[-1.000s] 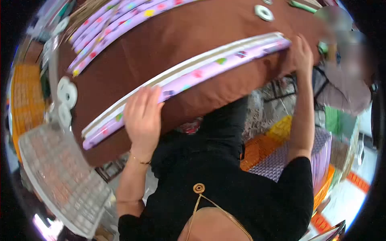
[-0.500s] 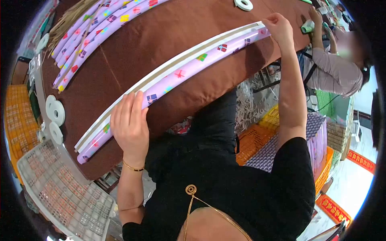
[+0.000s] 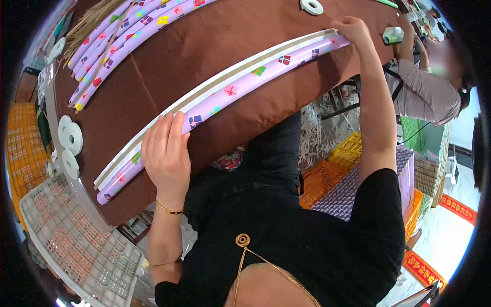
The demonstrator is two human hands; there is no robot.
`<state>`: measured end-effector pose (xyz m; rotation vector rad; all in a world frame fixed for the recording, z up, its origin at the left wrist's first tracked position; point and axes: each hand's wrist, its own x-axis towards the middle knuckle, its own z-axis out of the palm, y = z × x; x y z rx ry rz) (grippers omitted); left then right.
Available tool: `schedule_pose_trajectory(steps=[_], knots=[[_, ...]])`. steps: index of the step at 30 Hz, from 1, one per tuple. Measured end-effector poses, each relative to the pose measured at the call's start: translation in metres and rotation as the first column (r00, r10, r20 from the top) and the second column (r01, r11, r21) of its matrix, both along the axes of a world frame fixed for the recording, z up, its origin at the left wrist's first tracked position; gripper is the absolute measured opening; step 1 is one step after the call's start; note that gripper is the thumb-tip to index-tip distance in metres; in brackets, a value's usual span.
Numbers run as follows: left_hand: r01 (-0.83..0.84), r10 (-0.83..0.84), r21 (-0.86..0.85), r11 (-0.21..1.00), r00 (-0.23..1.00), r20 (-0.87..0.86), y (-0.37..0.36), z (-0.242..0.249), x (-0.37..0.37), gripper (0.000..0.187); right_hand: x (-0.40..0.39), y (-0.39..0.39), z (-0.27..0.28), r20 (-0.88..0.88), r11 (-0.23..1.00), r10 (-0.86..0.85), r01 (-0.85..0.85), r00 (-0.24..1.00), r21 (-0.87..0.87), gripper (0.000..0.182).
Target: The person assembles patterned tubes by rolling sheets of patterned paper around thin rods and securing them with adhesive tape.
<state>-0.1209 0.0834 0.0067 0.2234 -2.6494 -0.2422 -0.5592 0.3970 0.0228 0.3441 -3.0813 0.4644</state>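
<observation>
A long roll of lilac wrapping paper (image 3: 240, 91) printed with little gift boxes lies slantwise on the brown-covered table. Along its far side runs a white edge with a brown strip (image 3: 210, 90) on it. My left hand (image 3: 168, 148) rests flat across the lower part of the roll, fingers stretched out. At the roll's far right end is my right hand (image 3: 355, 31), its fingers bent and drawn together beside the strip's end. Whatever those fingertips pinch is too small or hidden to make out.
Several more lilac rolls (image 3: 120, 53) and brown strips (image 3: 94, 23) lie at the upper left. White tape rolls (image 3: 71, 139) sit at the table's left edge, another tape roll (image 3: 311, 6) at the top. A white basket (image 3: 76, 240) stands lower left; a co-worker (image 3: 427, 92) sits right.
My right hand has shifted slightly right, just past the strip's end. The wrapping paper roll's lower end has moved slightly up and left in view. My left hand remains on it.
</observation>
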Motion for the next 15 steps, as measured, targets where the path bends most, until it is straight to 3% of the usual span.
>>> schedule_pose_trajectory(steps=[1, 3, 5, 8, 10, 13, 15], knots=[[0.006, -0.006, 0.007, 1.0, 1.0, -0.005, 0.0, 0.0, 0.0, 0.038, -0.003, 0.01, -0.001, -0.001, 1.0, 0.013, -0.013, 1.0, 0.001, 0.038], [0.012, -0.012, 0.015, 1.0, 1.0, -0.021, -0.002, -0.002, -0.001, 0.039, 0.005, 0.014, -0.003, -0.191, 0.982, 0.051, -0.084, 0.98, -0.169, 0.041], [-0.007, 0.008, 0.007, 1.0, 1.0, -0.022, -0.004, -0.003, -0.002, 0.039, 0.037, -0.008, 0.013, -0.227, 0.986, 0.04, -0.076, 0.973, -0.15, 0.038], [0.026, -0.02, 0.062, 0.998, 0.996, -0.088, -0.003, -0.001, 0.002, 0.036, 0.072, -0.032, 0.005, -0.302, 0.907, 0.214, -0.304, 0.929, -0.293, 0.028], [0.016, -0.007, 0.091, 0.996, 0.996, -0.094, -0.002, -0.001, 0.004, 0.034, 0.117, -0.059, 0.007, -0.355, 0.822, 0.42, -0.516, 0.835, -0.241, 0.021], [-0.005, 0.015, 0.073, 0.997, 0.991, -0.134, -0.001, -0.009, 0.006, 0.034, 0.183, -0.098, 0.017, -0.358, 0.589, 0.729, -0.801, 0.583, -0.106, 0.02], [-0.058, 0.068, 0.073, 0.996, 0.987, -0.142, -0.001, -0.008, 0.006, 0.029, 0.216, -0.118, 0.017, -0.264, 0.499, 0.81, -0.852, 0.523, -0.157, 0.025]])
